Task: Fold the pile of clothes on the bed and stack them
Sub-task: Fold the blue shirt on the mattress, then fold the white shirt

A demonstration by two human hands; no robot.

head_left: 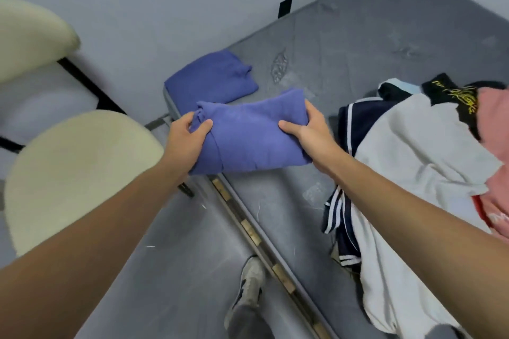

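I hold a folded blue-purple garment (248, 137) in the air over the near corner of the grey bed (371, 44). My left hand (187, 137) grips its left end, my right hand (308, 129) grips its right end. Just beyond it, a second folded blue-purple garment (212, 77) lies flat on the bed's corner. To the right sits the unfolded pile (413, 162): a white garment on top, a navy one with white stripes under it, a black one with yellow print and a pink one at the far right.
Two cream-cushioned chairs (74, 173) with black frames stand on the grey floor to the left of the bed. The bed's wooden-slatted edge (256, 237) runs diagonally toward me. My shoe (250, 281) is on the floor beside it.
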